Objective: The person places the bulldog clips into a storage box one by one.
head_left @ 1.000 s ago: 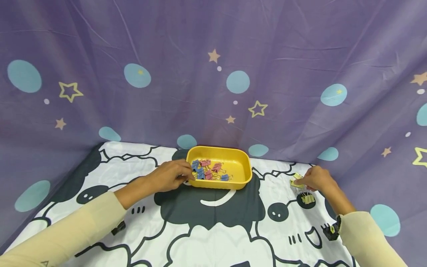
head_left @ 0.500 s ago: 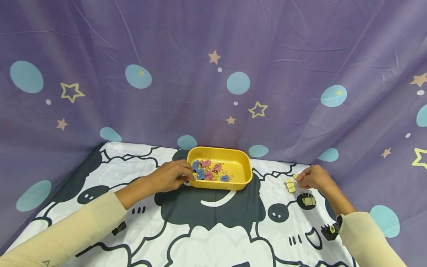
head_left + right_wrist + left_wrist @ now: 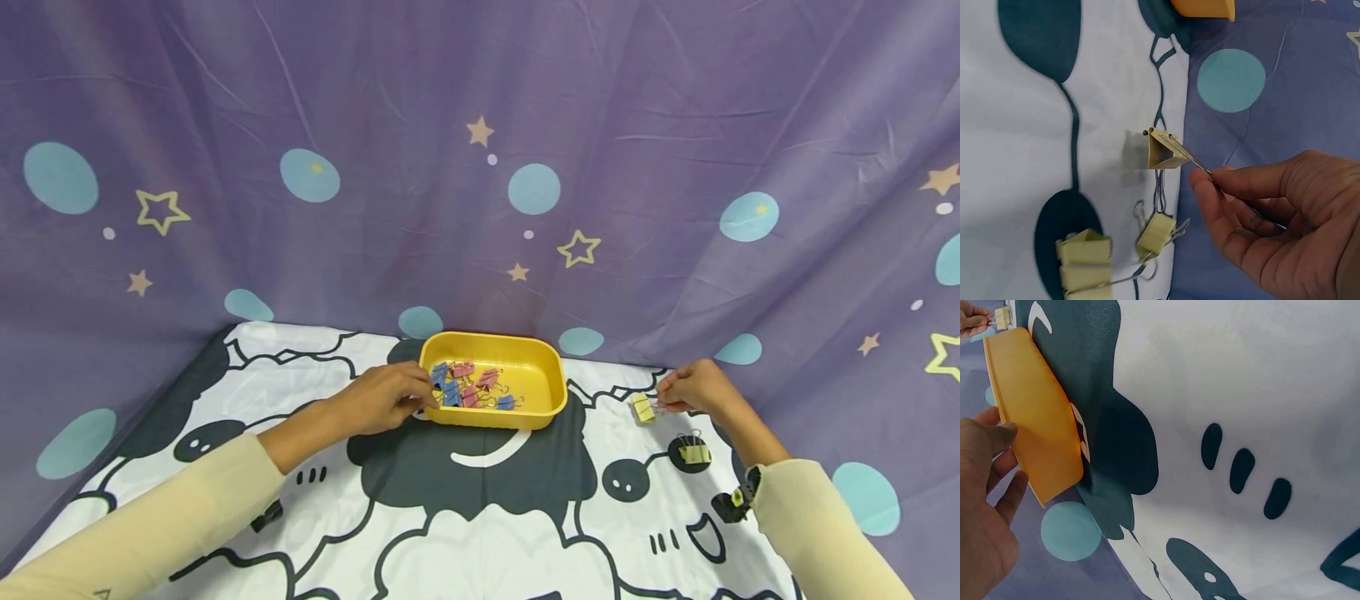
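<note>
My right hand (image 3: 696,390) pinches a yellow binder clip (image 3: 1163,151) by its wire handle. The clip's body hangs out to the left of the fingertips, over the sheep-print cloth. Below it in the right wrist view lie two more yellow clips, a smaller clip (image 3: 1157,235) and a larger clip (image 3: 1085,257). In the head view the larger one lies just in front of the hand, and the smaller is not distinguishable there. My left hand (image 3: 390,397) grips the left end of a yellow tray (image 3: 487,419) at its rim. Blue binder clips (image 3: 452,392) and pink binder clips (image 3: 489,379) lie inside, mostly at the left.
The white cloth (image 3: 517,550) with dark sheep drawings covers the table. A purple curtain (image 3: 420,242) with stars and dots rises right behind the tray. Dark wrist cameras sit at both sleeves, the right camera (image 3: 729,507) standing out the clearest.
My right hand has lifted the yellow clip off from beside the others and moved it slightly left and back, toward the tray. The left hand and tray have stayed put.
</note>
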`<state>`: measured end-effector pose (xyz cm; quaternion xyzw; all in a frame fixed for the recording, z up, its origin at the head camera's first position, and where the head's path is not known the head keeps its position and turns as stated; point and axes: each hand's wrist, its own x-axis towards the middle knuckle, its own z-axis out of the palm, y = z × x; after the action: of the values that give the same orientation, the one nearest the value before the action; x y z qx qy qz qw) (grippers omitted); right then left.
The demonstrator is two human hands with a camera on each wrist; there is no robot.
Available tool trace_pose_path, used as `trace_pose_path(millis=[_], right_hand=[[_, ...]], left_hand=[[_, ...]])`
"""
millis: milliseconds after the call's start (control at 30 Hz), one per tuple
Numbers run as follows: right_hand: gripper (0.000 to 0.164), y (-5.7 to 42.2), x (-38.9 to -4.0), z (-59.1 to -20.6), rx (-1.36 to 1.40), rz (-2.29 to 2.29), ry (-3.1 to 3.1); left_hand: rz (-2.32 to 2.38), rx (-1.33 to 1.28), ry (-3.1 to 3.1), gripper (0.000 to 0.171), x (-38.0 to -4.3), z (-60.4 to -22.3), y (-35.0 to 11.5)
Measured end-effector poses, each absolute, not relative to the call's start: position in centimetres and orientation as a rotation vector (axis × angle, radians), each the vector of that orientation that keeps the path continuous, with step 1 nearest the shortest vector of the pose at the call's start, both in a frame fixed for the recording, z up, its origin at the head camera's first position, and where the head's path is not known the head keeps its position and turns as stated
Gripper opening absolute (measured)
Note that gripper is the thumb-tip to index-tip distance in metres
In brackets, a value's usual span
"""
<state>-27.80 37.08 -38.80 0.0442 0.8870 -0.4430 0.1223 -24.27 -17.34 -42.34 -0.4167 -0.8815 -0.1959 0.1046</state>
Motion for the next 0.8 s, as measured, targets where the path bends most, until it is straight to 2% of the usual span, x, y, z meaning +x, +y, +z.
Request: trace_pose_path(millis=[800], right_hand=[[0.034, 29.4, -30.0, -34.3, 0.016, -1.427, 2.549]], left_hand=[[-0.566, -1.242, -2.593, 0.025, -24.4, -42.3, -17.3]])
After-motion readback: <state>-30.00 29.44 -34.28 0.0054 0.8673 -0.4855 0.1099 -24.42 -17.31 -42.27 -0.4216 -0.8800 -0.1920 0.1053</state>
